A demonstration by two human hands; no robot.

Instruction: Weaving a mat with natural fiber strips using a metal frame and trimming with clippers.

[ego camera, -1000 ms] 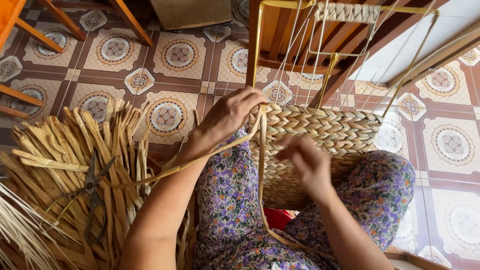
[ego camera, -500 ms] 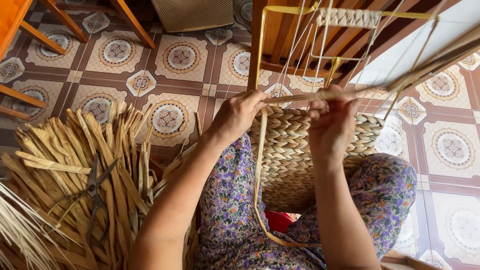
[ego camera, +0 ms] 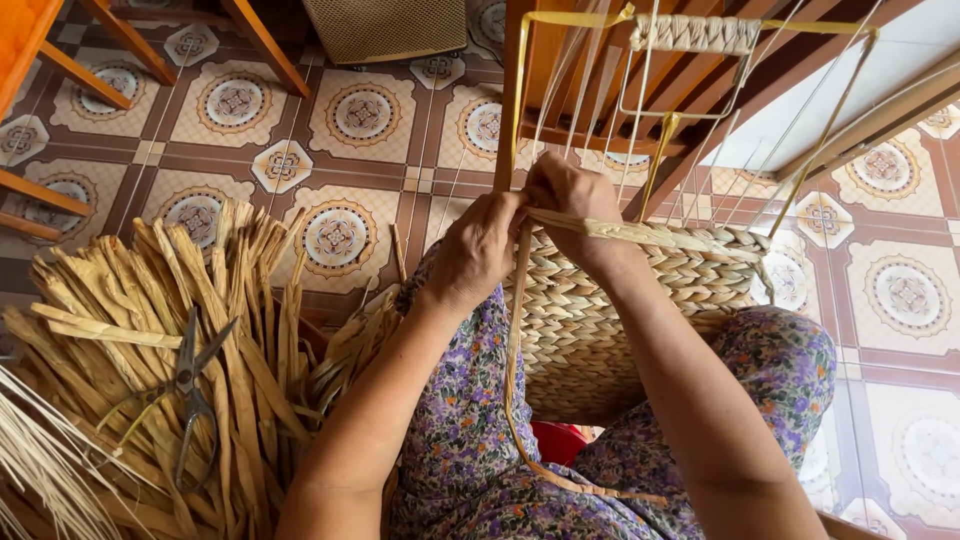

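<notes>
Head view | left hand point(ego camera: 478, 248) and right hand point(ego camera: 570, 200) side by side | both grips closed on strand point(ego camera: 640, 234) at basket point(ego camera: 620, 320) rim

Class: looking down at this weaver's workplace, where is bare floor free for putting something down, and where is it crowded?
Free: patterned tiles between the straw pile and mesh panel; tiles right of the woven basket. Crowded: pile with scissors; both hands at the basket rim.

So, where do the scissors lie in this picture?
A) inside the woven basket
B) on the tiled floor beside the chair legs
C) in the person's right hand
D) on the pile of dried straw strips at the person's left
D: the scissors rest open on the pile of dried straw strips, while both hands work at the rim of the woven basket.
</notes>
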